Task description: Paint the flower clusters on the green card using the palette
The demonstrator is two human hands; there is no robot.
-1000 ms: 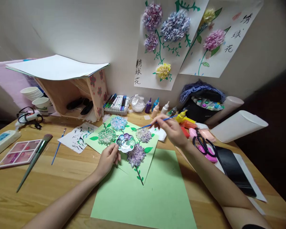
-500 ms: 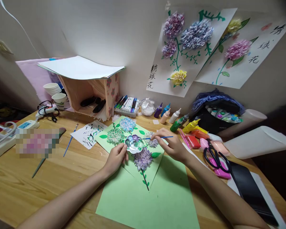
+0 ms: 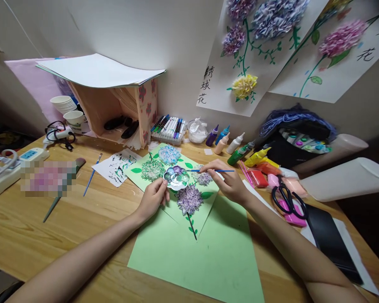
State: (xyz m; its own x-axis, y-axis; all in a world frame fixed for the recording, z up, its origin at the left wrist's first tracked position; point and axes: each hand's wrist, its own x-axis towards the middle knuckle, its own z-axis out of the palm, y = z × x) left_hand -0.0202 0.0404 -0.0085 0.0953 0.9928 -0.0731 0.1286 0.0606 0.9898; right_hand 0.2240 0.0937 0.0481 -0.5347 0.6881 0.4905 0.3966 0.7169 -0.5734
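Observation:
My left hand (image 3: 155, 195) grips the near left edge of a flower-shaped paint palette (image 3: 177, 181), whose wells carry purple, green and white paint. In my right hand (image 3: 225, 180), a thin blue paintbrush (image 3: 221, 171) is pinched, its tip pointing left at the palette's right rim. Whether the tip touches paint I cannot tell. Below lies a light green sheet (image 3: 180, 213) with raised paper flowers: a purple one (image 3: 190, 199) just under the palette, a blue one (image 3: 169, 155), a green one (image 3: 152, 170), and a pale purple one (image 3: 204, 179) partly behind my right hand.
A larger green sheet (image 3: 202, 265) lies beneath. Paint bottles (image 3: 236, 155) and a marker box (image 3: 169, 129) line the wall. Scissors (image 3: 289, 200) lie on clay packs at right. Left are a paint-marked paper (image 3: 116, 168), a second brush (image 3: 92, 176) and a power strip (image 3: 28, 156).
The camera view has shifted, so the wall pictures appear higher and further right. Both hands keep their holds, with the brush tip still by the palette's right side.

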